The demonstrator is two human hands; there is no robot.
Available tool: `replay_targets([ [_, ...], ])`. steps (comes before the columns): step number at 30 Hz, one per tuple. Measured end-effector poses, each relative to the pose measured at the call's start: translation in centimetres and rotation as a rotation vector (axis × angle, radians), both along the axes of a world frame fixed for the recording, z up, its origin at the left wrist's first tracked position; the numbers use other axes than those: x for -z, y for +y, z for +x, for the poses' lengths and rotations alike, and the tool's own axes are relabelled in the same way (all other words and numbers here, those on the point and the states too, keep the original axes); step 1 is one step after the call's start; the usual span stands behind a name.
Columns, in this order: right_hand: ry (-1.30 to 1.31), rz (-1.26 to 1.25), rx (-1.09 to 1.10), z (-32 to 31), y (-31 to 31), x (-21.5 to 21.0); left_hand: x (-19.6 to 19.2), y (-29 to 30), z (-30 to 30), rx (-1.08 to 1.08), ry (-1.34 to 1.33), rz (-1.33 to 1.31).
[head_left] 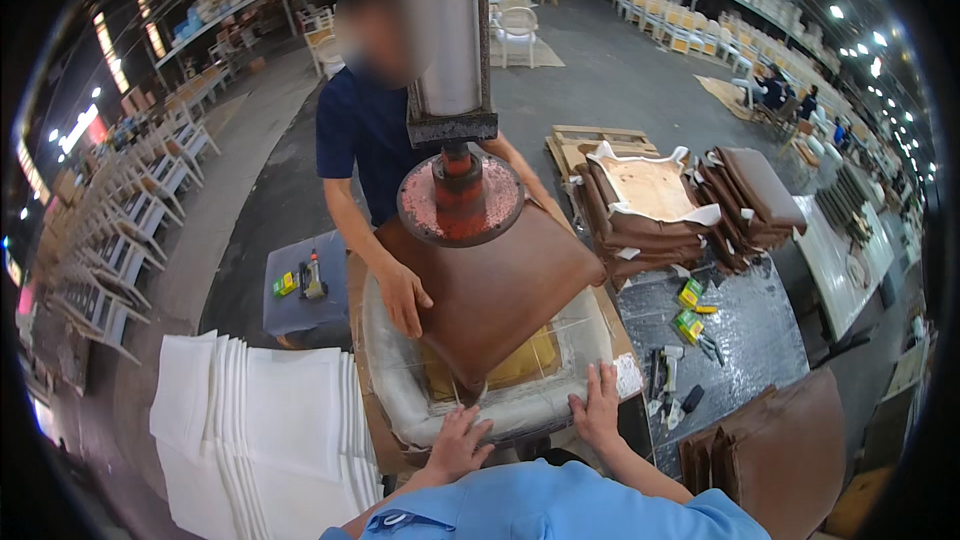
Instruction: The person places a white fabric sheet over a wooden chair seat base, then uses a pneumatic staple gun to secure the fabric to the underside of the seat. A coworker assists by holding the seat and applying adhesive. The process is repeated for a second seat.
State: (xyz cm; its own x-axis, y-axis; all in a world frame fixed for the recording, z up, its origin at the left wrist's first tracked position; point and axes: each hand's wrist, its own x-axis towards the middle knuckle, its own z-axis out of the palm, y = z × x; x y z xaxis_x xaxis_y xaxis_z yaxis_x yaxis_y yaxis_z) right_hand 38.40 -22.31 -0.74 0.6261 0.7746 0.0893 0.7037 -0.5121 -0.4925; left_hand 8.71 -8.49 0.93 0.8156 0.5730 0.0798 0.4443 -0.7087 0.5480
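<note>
A brown leather-like seat cushion lies tilted beneath the round red press plate, one corner pointing toward me. Under it is a square form with a grey padded rim and a yellowish middle. My left hand rests on the near part of this rim, fingers stretched out, close to the cushion's near corner. Flat against the rim's near right corner is my right hand, its fingers spread. Across from me a person in a dark blue shirt has one hand on the cushion's left side; their other hand is hidden behind it.
White sheets are stacked at left. A blue-grey stool bears a nail gun and a small box. At right, a wrapped table carries tools, small boxes and brown cushions. More brown covers lie near right. The press column rises in the centre.
</note>
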Motion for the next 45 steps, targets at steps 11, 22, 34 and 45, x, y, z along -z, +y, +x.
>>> replay_targets([
  [11,0.174,0.111,0.191,-8.0,-5.1,-0.3,1.7,2.3,-2.8,0.226,-0.234,-0.160],
  [22,0.255,0.111,0.224,-10.4,-7.5,-0.6,0.4,3.5,-4.1,0.164,-0.141,-0.173],
  [34,0.281,-0.014,0.412,-7.8,-13.8,1.1,0.9,2.6,-1.3,0.201,-0.040,-0.039],
  [45,0.327,-0.043,0.441,1.4,-22.6,0.9,0.6,-2.9,7.1,0.149,-0.112,-0.003],
])
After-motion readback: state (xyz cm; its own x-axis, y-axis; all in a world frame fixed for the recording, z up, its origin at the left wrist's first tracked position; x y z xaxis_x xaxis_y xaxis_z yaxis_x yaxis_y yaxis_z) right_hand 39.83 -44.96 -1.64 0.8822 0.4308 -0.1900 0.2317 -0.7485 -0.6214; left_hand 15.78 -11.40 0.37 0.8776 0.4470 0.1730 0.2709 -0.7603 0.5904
